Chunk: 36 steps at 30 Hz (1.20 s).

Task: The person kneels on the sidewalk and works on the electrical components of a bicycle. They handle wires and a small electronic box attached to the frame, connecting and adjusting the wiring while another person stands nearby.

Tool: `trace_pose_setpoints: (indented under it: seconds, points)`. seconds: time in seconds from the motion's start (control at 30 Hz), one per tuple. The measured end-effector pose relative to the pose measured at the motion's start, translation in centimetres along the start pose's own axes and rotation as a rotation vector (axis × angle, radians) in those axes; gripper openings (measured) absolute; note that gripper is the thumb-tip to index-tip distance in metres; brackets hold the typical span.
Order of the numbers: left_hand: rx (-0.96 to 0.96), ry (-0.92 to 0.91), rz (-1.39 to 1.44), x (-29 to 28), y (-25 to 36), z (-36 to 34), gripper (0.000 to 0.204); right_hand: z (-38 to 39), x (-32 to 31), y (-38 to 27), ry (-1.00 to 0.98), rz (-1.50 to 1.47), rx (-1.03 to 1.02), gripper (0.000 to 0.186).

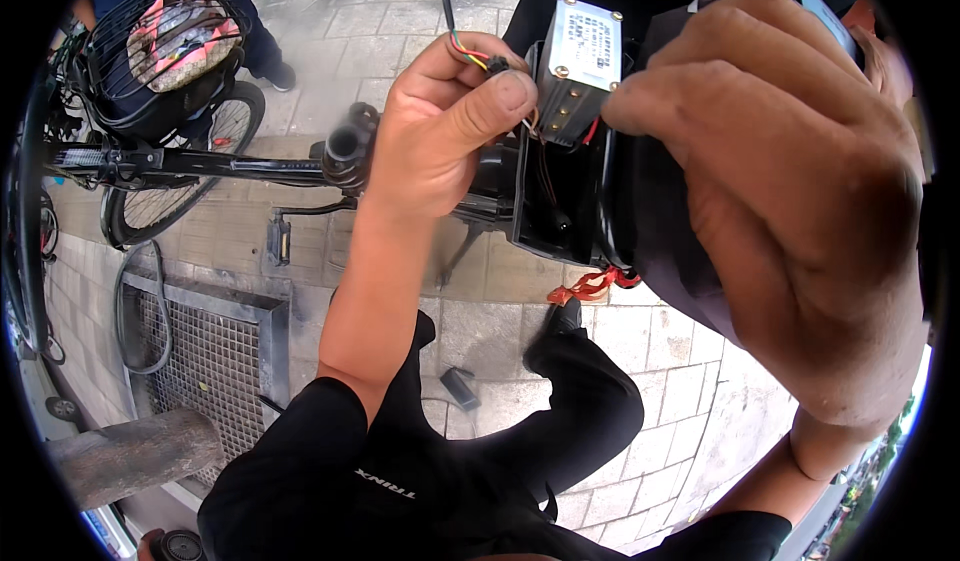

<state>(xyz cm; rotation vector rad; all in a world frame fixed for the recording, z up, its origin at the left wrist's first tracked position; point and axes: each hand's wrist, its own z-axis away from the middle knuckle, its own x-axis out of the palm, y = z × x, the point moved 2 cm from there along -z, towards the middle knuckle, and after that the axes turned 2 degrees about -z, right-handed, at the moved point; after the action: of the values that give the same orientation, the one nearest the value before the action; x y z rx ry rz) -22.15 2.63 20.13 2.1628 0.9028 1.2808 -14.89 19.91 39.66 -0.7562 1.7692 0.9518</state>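
My left hand (440, 126) is closed, thumb and fingers pinching a small black connector (497, 64) with red, yellow and green wires. Right beside it is a silver metal controller box (585, 46) with a white label and screws at its corners. At the box's right edge are the fingertips of my right hand (790, 151), which is curled and looms large near the camera. It seems to grip the box, though part of that grip is hidden. Below the box, an open black compartment (545, 201) on the bike frame has thin wires in it.
A bicycle frame tube (250, 166) runs leftward to a wheel and a wire basket (110, 51) with a pink-and-white bundle. Red plastic strips (595, 286) hang under the compartment. On the paving are a metal grate (205, 351), a hose and a small dark object (460, 388). Another person's legs stand upper left.
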Motion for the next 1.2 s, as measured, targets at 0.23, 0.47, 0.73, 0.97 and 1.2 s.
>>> trace_pose_setpoints:
  seconds: [0.23, 0.47, 0.73, 0.97, 1.2]
  points:
    - [-0.017, -0.007, -0.048, 0.8, -0.5, -0.1, 0.032, -0.5, -0.2, 0.0, -0.031, 0.014, 0.029, 0.021]
    - [-0.015, -0.030, 0.118, 0.8, -0.6, -0.5, 0.023, -1.5, -0.3, -1.2, -0.172, 0.099, 0.031, 0.020]
    - [-0.067, -0.044, 0.117, 0.5, -1.0, -0.6, 0.026, -3.6, -0.2, -2.7, -0.404, 0.021, 0.030, 0.014]
    - [-0.072, -0.032, 0.120, 0.6, -1.0, -0.5, 0.026, -3.3, 2.8, -4.7, -0.843, 0.246, -0.057, 0.012]
    - [-0.103, -0.032, 0.103, 0.8, -0.8, -0.7, 0.025, -3.4, 3.7, -4.7, -0.925, 0.464, -0.150, 0.010]
